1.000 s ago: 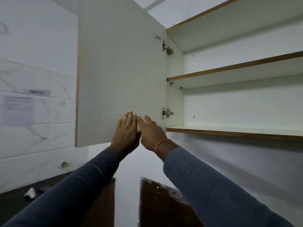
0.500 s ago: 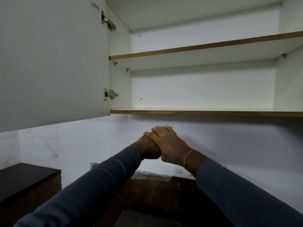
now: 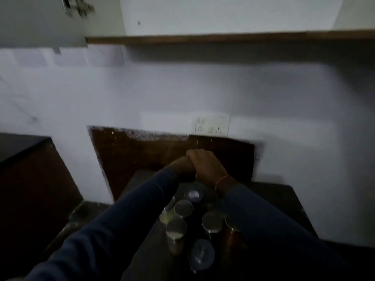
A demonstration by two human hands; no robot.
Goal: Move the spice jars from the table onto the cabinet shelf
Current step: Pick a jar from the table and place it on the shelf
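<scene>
Several spice jars with round metal lids [image 3: 183, 208] stand close together on a dark table [image 3: 274, 199] between my forearms. One near jar [image 3: 176, 228] looks silver, one at the right [image 3: 233, 236] amber, and one in front [image 3: 203, 254] has a clear lid. My left hand [image 3: 181, 165] and my right hand [image 3: 207, 167] are pressed together just above the far end of the group, the right lying over the left. Blur and dim light hide the fingers and anything under them. The cabinet's lowest shelf [image 3: 223, 38] runs along the top of the view and looks bare.
The open cabinet door [image 3: 40, 23] hangs at the upper left. A wall socket [image 3: 211, 124] sits above a dark brown board [image 3: 142, 151] behind the table. A black counter [image 3: 20, 145] stands at the left, with a gap between it and the table.
My view has swung down from the open cabinet to the table. Both hands, first flat on the door and then joined, have dropped to just above the jars.
</scene>
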